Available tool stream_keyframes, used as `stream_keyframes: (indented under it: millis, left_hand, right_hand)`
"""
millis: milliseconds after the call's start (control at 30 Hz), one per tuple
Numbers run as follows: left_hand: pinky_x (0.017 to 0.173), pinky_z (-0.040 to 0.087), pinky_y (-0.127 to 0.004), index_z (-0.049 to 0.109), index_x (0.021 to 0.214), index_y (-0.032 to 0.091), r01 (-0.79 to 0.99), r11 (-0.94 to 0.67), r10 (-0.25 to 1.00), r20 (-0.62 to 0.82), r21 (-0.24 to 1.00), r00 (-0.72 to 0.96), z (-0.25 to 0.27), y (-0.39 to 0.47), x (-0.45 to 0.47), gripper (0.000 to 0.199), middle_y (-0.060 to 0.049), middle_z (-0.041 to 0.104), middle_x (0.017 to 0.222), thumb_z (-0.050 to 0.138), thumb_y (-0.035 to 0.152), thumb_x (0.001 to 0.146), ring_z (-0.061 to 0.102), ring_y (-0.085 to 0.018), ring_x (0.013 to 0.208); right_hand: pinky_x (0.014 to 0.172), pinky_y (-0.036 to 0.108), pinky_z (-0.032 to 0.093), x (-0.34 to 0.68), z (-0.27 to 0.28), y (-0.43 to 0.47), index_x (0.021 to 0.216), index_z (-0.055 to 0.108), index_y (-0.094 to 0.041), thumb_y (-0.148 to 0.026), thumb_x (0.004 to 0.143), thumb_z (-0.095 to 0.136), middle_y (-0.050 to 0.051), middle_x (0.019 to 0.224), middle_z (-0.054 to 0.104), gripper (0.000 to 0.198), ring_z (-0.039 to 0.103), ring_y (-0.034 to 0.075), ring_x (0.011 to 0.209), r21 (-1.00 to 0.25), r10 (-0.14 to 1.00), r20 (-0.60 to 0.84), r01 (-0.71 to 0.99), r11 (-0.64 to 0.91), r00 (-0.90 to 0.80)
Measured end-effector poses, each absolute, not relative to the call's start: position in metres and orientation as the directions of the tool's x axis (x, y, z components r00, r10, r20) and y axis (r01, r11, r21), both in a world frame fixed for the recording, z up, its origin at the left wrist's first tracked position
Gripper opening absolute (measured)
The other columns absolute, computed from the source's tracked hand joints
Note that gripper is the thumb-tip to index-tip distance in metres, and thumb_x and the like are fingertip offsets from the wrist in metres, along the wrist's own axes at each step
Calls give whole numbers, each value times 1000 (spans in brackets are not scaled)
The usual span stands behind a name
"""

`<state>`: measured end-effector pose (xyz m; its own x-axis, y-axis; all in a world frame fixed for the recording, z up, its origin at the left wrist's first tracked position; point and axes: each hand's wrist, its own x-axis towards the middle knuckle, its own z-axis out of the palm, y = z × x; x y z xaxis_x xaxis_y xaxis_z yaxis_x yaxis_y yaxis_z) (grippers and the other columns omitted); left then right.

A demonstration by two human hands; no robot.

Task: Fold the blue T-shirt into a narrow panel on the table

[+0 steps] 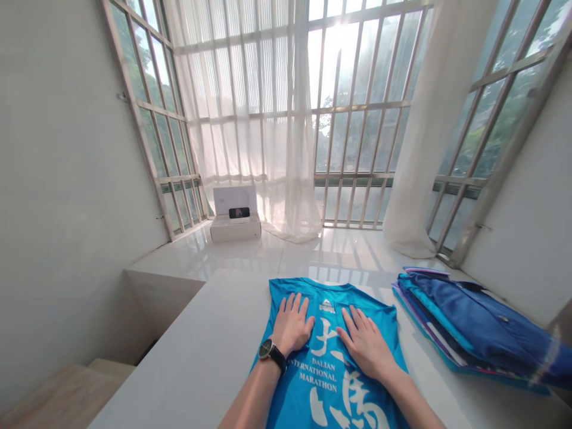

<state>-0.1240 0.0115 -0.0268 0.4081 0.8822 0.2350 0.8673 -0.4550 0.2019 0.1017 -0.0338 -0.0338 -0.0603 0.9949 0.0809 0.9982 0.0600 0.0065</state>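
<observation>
A bright blue sleeveless running shirt [328, 298] with white lettering lies flat on the white table [210, 351], its neck end pointing away from me. My left hand [292, 325], a black watch on its wrist, rests palm down on the shirt's upper left part with fingers spread. My right hand [366, 342] lies flat on the shirt to the right of the printed characters, fingers apart as well. Neither hand grips anything.
A stack of folded blue and purple clothes [469, 325] sits on the table to the right. Behind it is a glossy white window ledge [286, 253] with a white box [235, 220] holding a phone, sheer curtains [286, 149] and barred windows.
</observation>
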Motion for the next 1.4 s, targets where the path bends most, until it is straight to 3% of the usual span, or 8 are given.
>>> stream_keyframes:
  millis: [267, 533, 867, 1400]
  left_hand:
    - [122, 23, -53, 35, 155, 21, 870, -451, 888, 197, 200, 415, -23, 10, -124, 66, -11, 32, 163, 28, 58, 101, 26, -32, 150]
    - [122, 24, -52, 34, 155, 21, 881, -442, 891, 198, 167, 409, -21, 9, -124, 66, -10, 32, 163, 27, 57, 101, 26, -31, 150]
    - [122, 26, -53, 41, 153, 23, 866, -448, 881, 276, 224, 384, -25, 8, -123, 62, -9, 38, 160, 30, 54, 101, 31, -32, 148]
    - [121, 22, -54, 37, 154, 19, 876, -452, 884, 220, 168, 413, -31, 14, -123, 64, -13, 35, 161, 32, 54, 100, 27, -31, 150]
  right_hand:
    - [121, 52, 27, 104, -39, -31, 153, 37, -17, -53, 100, 33, 15, 161, 34, 65, 28, 32, 150, -50, 995, 93, 997, 51, -46]
    - [121, 50, 27, 103, -36, -32, 154, 36, -18, -53, 99, 34, 14, 162, 33, 65, 28, 31, 150, -41, 996, 85, 998, 40, -36]
    - [121, 50, 25, 103, -35, -33, 153, 37, -18, -53, 100, 33, 14, 162, 32, 64, 28, 30, 150, -40, 996, 84, 998, 40, -36]
    - [122, 49, 24, 95, -16, -39, 155, 34, -17, -54, 100, 30, 14, 163, 30, 66, 25, 31, 151, -43, 1000, 22, 999, 12, -11]
